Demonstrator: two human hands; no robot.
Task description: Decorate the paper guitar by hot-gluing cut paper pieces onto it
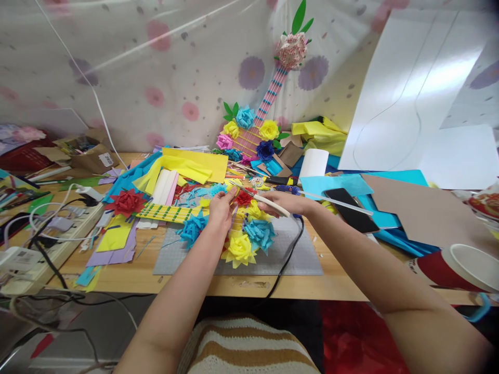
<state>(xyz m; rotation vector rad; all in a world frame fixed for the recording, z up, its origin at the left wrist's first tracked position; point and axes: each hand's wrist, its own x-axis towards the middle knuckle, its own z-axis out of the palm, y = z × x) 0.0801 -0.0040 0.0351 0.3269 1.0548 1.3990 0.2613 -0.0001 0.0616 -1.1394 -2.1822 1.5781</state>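
My right hand (281, 202) is closed on white-handled scissors (273, 204), whose blades point left toward my other hand. My left hand (222, 209) pinches a small yellow piece of paper (236, 191) close to the blade tips; the fingers partly hide it. Beneath both hands lies a paper guitar with a yellow neck (167, 212) and green frets. Around its body are a blue paper flower (194, 228), a yellow paper flower (239, 248) and a light blue paper flower (260, 235). A red paper flower (128, 202) sits at the neck's left end.
A grey cutting mat (300, 254) lies under the guitar, crossed by a black cable (290, 254). Behind leans a pink paper guitar (268, 98). At right are a phone (349, 210), cardboard (424, 208) and a red-and-white cup (448, 267). Power strips (66, 244) stand left.
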